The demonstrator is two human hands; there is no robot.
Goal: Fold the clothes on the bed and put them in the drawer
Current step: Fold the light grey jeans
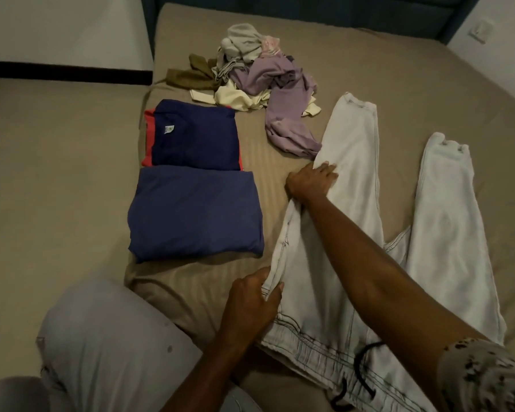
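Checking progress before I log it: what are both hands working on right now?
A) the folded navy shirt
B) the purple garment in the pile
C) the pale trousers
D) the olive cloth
C: the left hand pinches the edge of the pale trousers near the waist, and the right hand grips the same edge farther up the leg.

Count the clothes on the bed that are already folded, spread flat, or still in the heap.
Folded: 2, dark blue top, blue garment
Spread flat: 1, pale trousers
Heap: 1, pieces inside uncountable
Total: 4
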